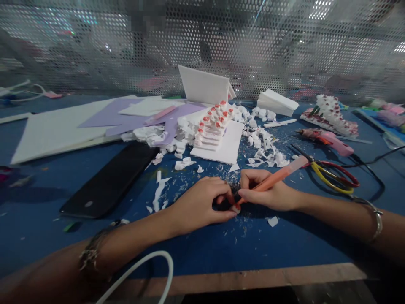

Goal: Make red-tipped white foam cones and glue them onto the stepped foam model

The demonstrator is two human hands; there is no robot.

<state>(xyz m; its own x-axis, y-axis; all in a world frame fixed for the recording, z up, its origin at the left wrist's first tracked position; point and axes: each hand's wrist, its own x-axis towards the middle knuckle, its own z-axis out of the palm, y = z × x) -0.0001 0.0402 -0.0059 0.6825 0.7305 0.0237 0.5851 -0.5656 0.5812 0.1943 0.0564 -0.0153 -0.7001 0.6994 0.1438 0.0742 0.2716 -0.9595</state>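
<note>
Between thumb and fingertips, my left hand (202, 202) pinches a small white foam piece (236, 208) with red-orange colour on it, low over the blue table. An orange marker pen (272, 179) is gripped in my right hand (268, 194), its tip at the small piece. Behind my hands stands a stepped white foam model (207, 137) on a white base, topped with several small pieces marked red. White foam scraps (259, 141) lie on both sides of it.
Scissors (332, 175) with red and yellow handles and a pink glue gun (335, 143) lie at right. A black phone (110, 181) and purple and white foam sheets (63, 126) are at left. A white cable (167, 261) loops at the front edge. Perforated metal mesh (202, 42) stands behind.
</note>
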